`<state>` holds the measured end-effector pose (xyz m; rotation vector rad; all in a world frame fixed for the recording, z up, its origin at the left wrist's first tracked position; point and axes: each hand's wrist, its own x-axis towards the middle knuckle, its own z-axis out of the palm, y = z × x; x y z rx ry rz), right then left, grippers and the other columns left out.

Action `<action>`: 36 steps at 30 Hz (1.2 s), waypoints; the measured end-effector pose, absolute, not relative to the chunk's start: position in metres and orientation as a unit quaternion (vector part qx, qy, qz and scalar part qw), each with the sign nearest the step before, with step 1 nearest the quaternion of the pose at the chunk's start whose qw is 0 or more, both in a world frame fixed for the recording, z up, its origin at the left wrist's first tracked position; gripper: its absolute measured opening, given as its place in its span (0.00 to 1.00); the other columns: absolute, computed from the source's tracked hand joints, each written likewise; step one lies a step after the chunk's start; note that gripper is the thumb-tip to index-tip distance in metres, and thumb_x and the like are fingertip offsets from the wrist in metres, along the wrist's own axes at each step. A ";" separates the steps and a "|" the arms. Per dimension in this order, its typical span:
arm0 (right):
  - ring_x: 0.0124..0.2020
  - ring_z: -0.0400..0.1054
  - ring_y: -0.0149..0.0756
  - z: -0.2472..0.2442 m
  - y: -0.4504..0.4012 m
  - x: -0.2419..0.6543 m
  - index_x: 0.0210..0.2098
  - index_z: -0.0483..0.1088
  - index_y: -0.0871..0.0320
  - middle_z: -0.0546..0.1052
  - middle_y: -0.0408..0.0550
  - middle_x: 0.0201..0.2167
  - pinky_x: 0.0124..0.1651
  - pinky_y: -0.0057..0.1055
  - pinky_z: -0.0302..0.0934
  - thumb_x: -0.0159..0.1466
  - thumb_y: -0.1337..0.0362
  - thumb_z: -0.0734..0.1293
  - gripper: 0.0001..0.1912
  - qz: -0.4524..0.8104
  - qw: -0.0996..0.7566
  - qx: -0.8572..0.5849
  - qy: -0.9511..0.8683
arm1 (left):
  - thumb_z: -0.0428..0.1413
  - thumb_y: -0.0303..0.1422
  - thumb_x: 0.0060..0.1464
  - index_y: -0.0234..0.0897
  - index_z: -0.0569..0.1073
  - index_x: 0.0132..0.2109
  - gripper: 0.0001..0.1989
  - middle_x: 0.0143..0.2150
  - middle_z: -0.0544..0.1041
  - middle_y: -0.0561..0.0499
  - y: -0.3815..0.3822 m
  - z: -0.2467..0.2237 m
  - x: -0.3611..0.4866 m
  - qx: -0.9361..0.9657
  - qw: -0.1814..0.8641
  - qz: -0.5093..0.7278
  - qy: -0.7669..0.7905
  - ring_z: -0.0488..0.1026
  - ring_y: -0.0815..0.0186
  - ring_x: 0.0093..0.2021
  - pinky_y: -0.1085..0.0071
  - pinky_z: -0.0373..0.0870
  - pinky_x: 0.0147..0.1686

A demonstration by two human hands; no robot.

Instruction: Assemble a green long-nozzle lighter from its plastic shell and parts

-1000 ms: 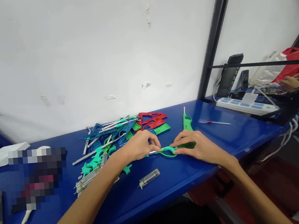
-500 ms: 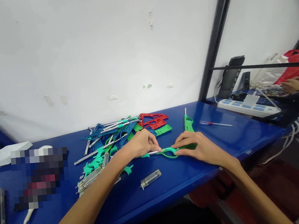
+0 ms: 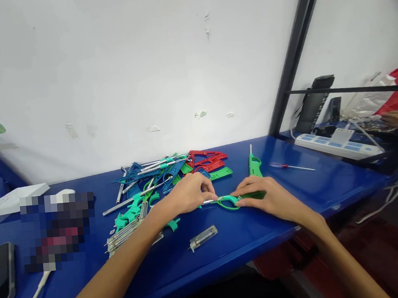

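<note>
The left hand (image 3: 191, 193) pinches a metal tube (image 3: 209, 202), fingertips together; the right hand (image 3: 270, 197) grips the adjoining green lighter body (image 3: 255, 194), fingers curled, over the desk (image 3: 181, 270). Nearer lies a clear tank (image 3: 204, 236); beyond, a green lighter (image 3: 254, 165).

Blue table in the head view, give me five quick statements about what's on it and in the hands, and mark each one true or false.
1. The right hand holds a green handle. True.
2. The left hand is well away from that handle. False: the left hand pinches at its front end, by a metal rod.
3. A clear tank lies nearer the camera than the hands. True.
4. The screwdriver lies on top of the pile. False: the screwdriver lies on the table, apart from the pile.
5. A phone lies at the picture's left edge. True.
</note>
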<state>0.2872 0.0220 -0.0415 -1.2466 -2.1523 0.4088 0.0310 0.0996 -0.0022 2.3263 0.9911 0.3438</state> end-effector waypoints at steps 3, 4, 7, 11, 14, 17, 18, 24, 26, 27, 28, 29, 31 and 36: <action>0.47 0.74 0.43 -0.042 0.022 0.287 0.48 0.82 0.42 0.81 0.46 0.47 0.53 0.38 0.66 0.68 0.47 0.71 0.14 0.156 0.307 -0.474 -0.811 | 0.60 0.40 0.59 0.37 0.82 0.38 0.11 0.32 0.82 0.48 0.095 0.005 0.027 0.879 0.288 0.132 0.356 0.76 0.64 0.32 0.70 0.65 0.32; 0.47 0.74 0.43 -0.042 0.023 0.287 0.48 0.82 0.42 0.81 0.45 0.47 0.54 0.39 0.66 0.68 0.47 0.71 0.14 0.156 0.308 -0.474 -0.810 | 0.60 0.41 0.60 0.37 0.82 0.40 0.12 0.33 0.82 0.48 0.094 0.008 0.025 0.881 0.287 0.130 0.353 0.76 0.64 0.33 0.70 0.67 0.32; 0.48 0.74 0.44 -0.042 0.024 0.288 0.48 0.82 0.42 0.81 0.46 0.47 0.54 0.40 0.66 0.69 0.46 0.70 0.14 0.156 0.312 -0.475 -0.808 | 0.63 0.41 0.57 0.37 0.82 0.42 0.13 0.34 0.83 0.48 0.093 0.013 0.021 0.887 0.286 0.113 0.345 0.78 0.63 0.33 0.69 0.69 0.34; 0.48 0.75 0.44 -0.043 0.026 0.289 0.48 0.83 0.43 0.81 0.46 0.47 0.53 0.40 0.67 0.69 0.46 0.70 0.15 0.158 0.315 -0.474 -0.807 | 0.66 0.36 0.53 0.36 0.82 0.41 0.10 0.33 0.83 0.49 0.097 0.012 0.018 0.892 0.275 0.091 0.347 0.79 0.62 0.33 0.70 0.70 0.33; 0.48 0.75 0.44 -0.043 0.026 0.289 0.48 0.83 0.43 0.81 0.46 0.47 0.53 0.39 0.67 0.69 0.46 0.70 0.15 0.158 0.317 -0.473 -0.807 | 0.65 0.34 0.54 0.37 0.83 0.38 0.06 0.31 0.83 0.49 0.099 0.009 0.019 0.895 0.254 0.085 0.357 0.78 0.63 0.32 0.70 0.68 0.32; 0.48 0.74 0.43 -0.043 0.026 0.288 0.48 0.82 0.43 0.81 0.45 0.47 0.54 0.38 0.66 0.69 0.47 0.70 0.14 0.159 0.320 -0.473 -0.806 | 0.65 0.33 0.56 0.38 0.83 0.37 0.04 0.33 0.82 0.49 0.096 0.008 0.021 0.901 0.216 0.082 0.367 0.77 0.63 0.32 0.69 0.65 0.32; 0.48 0.74 0.43 -0.043 0.026 0.288 0.47 0.82 0.44 0.81 0.44 0.47 0.54 0.38 0.66 0.69 0.47 0.70 0.14 0.159 0.320 -0.473 -0.805 | 0.64 0.32 0.56 0.38 0.83 0.37 0.03 0.33 0.82 0.49 0.094 0.009 0.022 0.903 0.204 0.081 0.369 0.76 0.63 0.32 0.69 0.65 0.33; 0.47 0.75 0.43 -0.043 0.027 0.288 0.48 0.82 0.45 0.81 0.47 0.46 0.53 0.39 0.67 0.69 0.45 0.70 0.16 0.159 0.323 -0.473 -0.804 | 0.61 0.29 0.60 0.39 0.81 0.38 0.04 0.36 0.82 0.48 0.087 0.008 0.025 0.916 0.137 0.070 0.371 0.76 0.59 0.37 0.68 0.62 0.36; 0.47 0.75 0.44 -0.044 0.027 0.288 0.48 0.82 0.46 0.81 0.47 0.46 0.53 0.39 0.67 0.69 0.45 0.70 0.16 0.157 0.323 -0.472 -0.805 | 0.59 0.27 0.60 0.39 0.80 0.37 0.05 0.37 0.81 0.48 0.085 0.006 0.026 0.919 0.121 0.065 0.369 0.75 0.59 0.38 0.68 0.61 0.35; 0.47 0.75 0.44 -0.044 0.027 0.289 0.48 0.82 0.46 0.81 0.47 0.46 0.53 0.39 0.67 0.69 0.45 0.70 0.17 0.156 0.323 -0.472 -0.806 | 0.58 0.27 0.61 0.39 0.79 0.37 0.05 0.37 0.81 0.48 0.085 0.005 0.026 0.921 0.114 0.064 0.368 0.75 0.59 0.38 0.68 0.60 0.35; 0.47 0.75 0.44 -0.044 0.027 0.289 0.47 0.82 0.46 0.81 0.48 0.46 0.53 0.39 0.67 0.69 0.45 0.70 0.17 0.155 0.323 -0.471 -0.806 | 0.58 0.26 0.61 0.39 0.78 0.36 0.06 0.37 0.81 0.48 0.084 0.005 0.027 0.922 0.108 0.062 0.366 0.75 0.59 0.39 0.68 0.60 0.35; 0.47 0.75 0.44 -0.044 0.027 0.289 0.47 0.82 0.46 0.81 0.47 0.46 0.53 0.39 0.67 0.69 0.45 0.70 0.16 0.155 0.324 -0.471 -0.806 | 0.58 0.26 0.61 0.39 0.77 0.36 0.06 0.37 0.80 0.49 0.084 0.004 0.027 0.924 0.102 0.061 0.363 0.75 0.59 0.39 0.68 0.59 0.35; 0.47 0.75 0.44 -0.045 0.027 0.289 0.47 0.82 0.46 0.81 0.47 0.46 0.53 0.38 0.67 0.69 0.46 0.70 0.16 0.154 0.325 -0.471 -0.805 | 0.58 0.25 0.60 0.39 0.75 0.35 0.06 0.38 0.80 0.48 0.083 0.003 0.028 0.928 0.090 0.058 0.358 0.75 0.59 0.39 0.68 0.59 0.35; 0.47 0.75 0.42 -0.045 0.027 0.289 0.48 0.82 0.45 0.81 0.45 0.46 0.53 0.37 0.66 0.69 0.46 0.71 0.15 0.156 0.325 -0.472 -0.805 | 0.57 0.25 0.60 0.38 0.75 0.34 0.07 0.38 0.79 0.48 0.081 0.003 0.029 0.935 0.061 0.048 0.345 0.75 0.59 0.39 0.67 0.58 0.33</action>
